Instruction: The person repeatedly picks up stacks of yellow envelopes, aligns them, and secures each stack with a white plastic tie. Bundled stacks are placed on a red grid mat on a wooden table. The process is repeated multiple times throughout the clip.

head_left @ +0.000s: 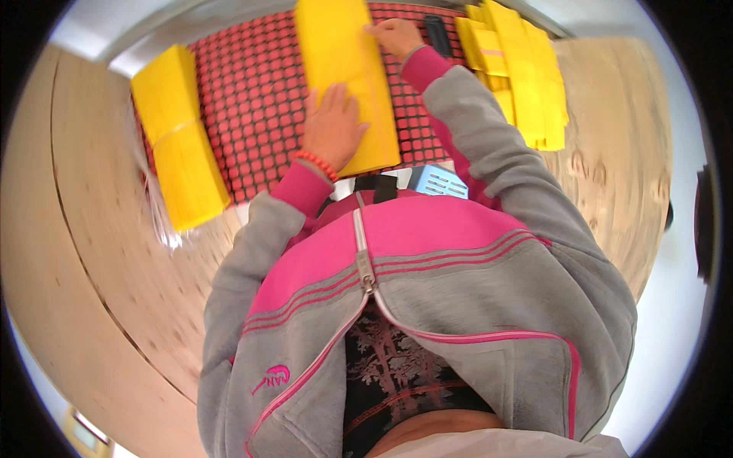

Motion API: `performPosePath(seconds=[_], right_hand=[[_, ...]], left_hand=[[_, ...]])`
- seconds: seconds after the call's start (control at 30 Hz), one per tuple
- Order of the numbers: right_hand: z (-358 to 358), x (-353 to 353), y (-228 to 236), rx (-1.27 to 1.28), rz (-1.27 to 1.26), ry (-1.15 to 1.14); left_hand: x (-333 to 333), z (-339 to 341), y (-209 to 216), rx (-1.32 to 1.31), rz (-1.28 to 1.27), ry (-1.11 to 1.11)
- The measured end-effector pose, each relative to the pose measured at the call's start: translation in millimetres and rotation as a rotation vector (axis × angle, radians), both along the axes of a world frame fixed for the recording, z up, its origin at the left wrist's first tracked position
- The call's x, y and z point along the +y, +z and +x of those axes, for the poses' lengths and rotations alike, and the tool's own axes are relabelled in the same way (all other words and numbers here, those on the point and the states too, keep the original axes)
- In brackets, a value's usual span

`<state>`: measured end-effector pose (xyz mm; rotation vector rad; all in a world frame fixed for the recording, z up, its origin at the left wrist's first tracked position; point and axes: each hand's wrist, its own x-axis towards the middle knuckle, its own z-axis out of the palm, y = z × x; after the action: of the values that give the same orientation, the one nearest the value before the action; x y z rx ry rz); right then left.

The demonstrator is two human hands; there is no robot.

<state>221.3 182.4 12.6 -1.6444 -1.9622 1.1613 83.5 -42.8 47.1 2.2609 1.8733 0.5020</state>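
Yellow stack: I have this stack (336,46) at 12 o'clock, long and narrow, lying on the mat (244,84); its far end runs up to the top edge of my view, and its near end reaches the mat's near edge.
Left hand: the left hand (332,126) sits near 12 o'clock, palm down on the stack's near half, fingers laid out flat and the thumb standing apart.
Right hand: the right hand (398,37) is between 12 and 1 o'clock, fingers bent, tips at the stack's right edge; I cannot tell whether they pinch it or merely touch.
Bracelet: red beads (317,164) circle the left wrist.
Bundle: a second yellow bundle (191,175) lies at 10 o'clock, a pale line across its middle, clear plastic (162,217) along its outer side.
Pile: at half past 1 I see a yellow pile (534,84), its pieces overlapping unevenly.
Black item: a dark, narrow item (437,34) rests just short of 1 o'clock, between right hand and pile.
Blue thing: a slotted light-blue thing (443,182) shows at 2 o'clock, close to my centre, between mat and jacket (435,225).
Table: pale wood (99,229) at 9 o'clock, and more at 2.
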Motion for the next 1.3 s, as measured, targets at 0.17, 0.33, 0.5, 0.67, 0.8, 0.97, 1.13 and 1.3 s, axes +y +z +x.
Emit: performPosePath(seconds=[0.17, 0.33, 0.5, 0.67, 0.8, 0.97, 1.13, 1.3], right_hand=[[37, -33, 20, 0.016, 0.319, -0.09], [118, -82, 53, 0.304, 0.213, -0.136], [254, -75, 71, 0.083, 0.451, -0.396], [364, -50, 62, -0.369, 0.471, -0.51], [390, -52, 51, -0.56, 0.36, -0.538], [388, -58, 47, -0.573, 0.329, -0.58], [407, -36, 55, -0.491, 0.012, -0.414], [397, -43, 68, -0.015, -0.131, -0.504]], left_hand=[[4, -2, -10, 0.119, 0.005, -0.036], [3, 1, -8, 0.084, -0.015, -0.052], [5, 0, -6, 0.1, -0.086, -0.066], [8, -1, 0, 0.097, -0.098, -0.108], [12, -6, 8, 0.093, -0.15, -0.136], [17, -11, 18, 0.051, -0.211, -0.144], [30, -4, 39, 0.013, -0.167, -0.085], [57, 38, 59, -0.615, -0.39, -0.175]])
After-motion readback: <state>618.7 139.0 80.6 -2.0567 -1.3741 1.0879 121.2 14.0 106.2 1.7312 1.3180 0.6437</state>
